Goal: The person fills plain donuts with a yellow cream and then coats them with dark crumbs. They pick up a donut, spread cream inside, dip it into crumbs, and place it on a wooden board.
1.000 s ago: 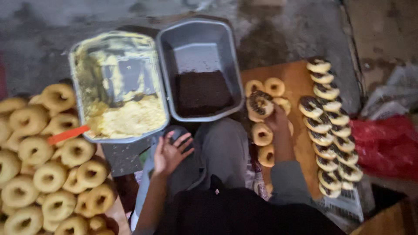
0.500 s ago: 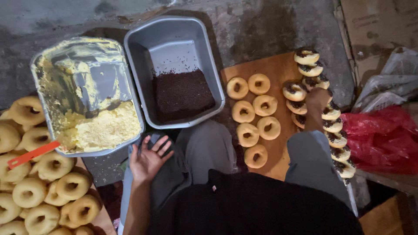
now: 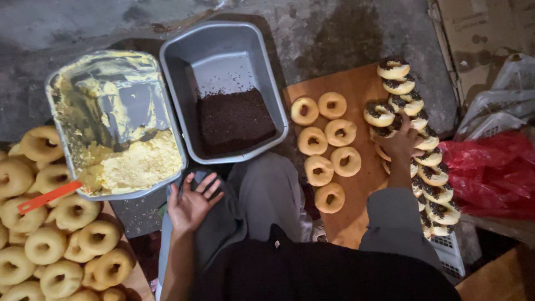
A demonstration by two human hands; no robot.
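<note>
The right hand [image 3: 402, 142] has come back to the line of sprinkle-topped doughnuts [image 3: 415, 120] on the wooden board [image 3: 356, 223], its grip laid over one at the row's edge; whether it clasps it, I cannot tell. A moment ago it was out of sight. The left hand [image 3: 192, 203] stays open, palm up, on the knee below the butter tray [image 3: 114, 120]. The sprinkle tub [image 3: 223, 92] sits untouched.

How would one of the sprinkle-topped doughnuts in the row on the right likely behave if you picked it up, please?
The sprinkle-topped doughnut by the right hand looks soft and light, so it probably squashes under a firm grip. Its dark sprinkles seem loose and may shed if tilted. It overlaps neighbours, so lifting it could shift them.
</note>
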